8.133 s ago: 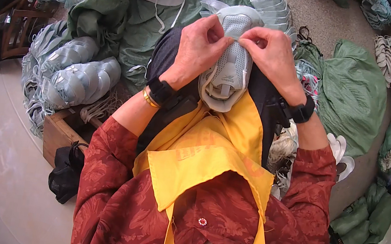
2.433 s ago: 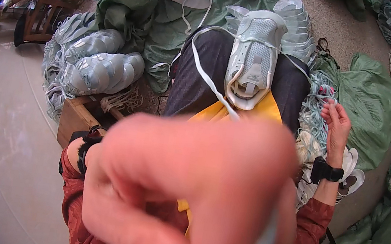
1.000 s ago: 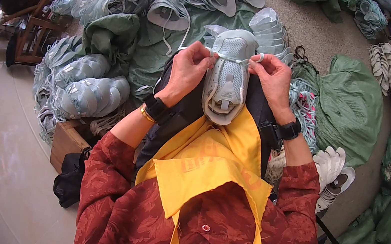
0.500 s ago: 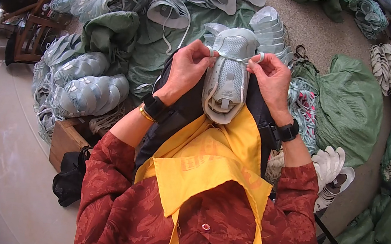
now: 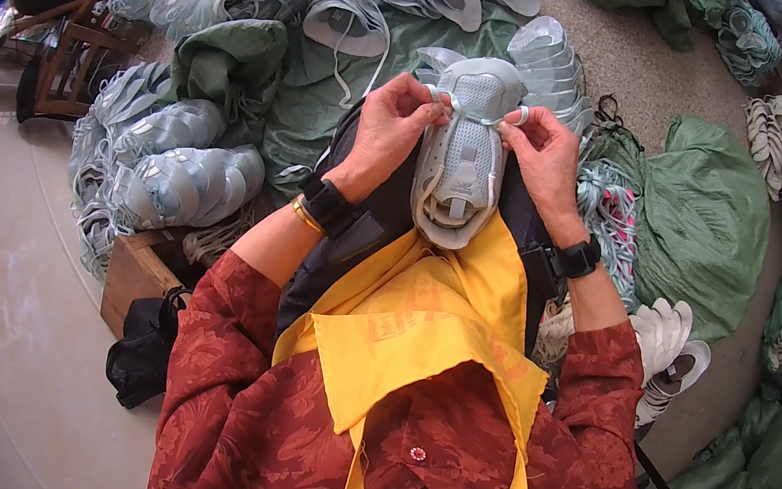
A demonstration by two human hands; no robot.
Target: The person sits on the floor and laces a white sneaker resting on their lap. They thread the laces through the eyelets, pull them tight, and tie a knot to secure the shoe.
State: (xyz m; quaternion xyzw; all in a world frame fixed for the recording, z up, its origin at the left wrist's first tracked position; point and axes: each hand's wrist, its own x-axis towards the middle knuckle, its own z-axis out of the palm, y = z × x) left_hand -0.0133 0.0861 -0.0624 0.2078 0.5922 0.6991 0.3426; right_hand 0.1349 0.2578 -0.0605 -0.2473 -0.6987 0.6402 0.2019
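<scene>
A pale grey-blue shoe upper [image 5: 461, 159] with a mesh front lies lengthwise over my lap, its open collar toward me. Across its far part runs a light lace [image 5: 475, 119]. My left hand [image 5: 391, 123] pinches this lace at the upper's left edge, thumb against fingers. On the right edge, my right hand [image 5: 547, 162] pinches the lace too, and a small loop of it stands up by the index finger. Both hands are at about the same height, one on each side of the upper. A second stretch of lace hangs down along the upper's right side.
Stacked pale blue uppers [image 5: 193, 180] lie to the left, with more at the far side on a green cloth [image 5: 312, 127]. A green sack [image 5: 703, 220] sits at right near white uppers [image 5: 660, 335]. A wooden box [image 5: 138, 283] stands by my left elbow.
My left hand has shifted slightly right, closer in over the upper's left edge. The right hand keeps its pinch on the lace. The whole view has shifted a little.
</scene>
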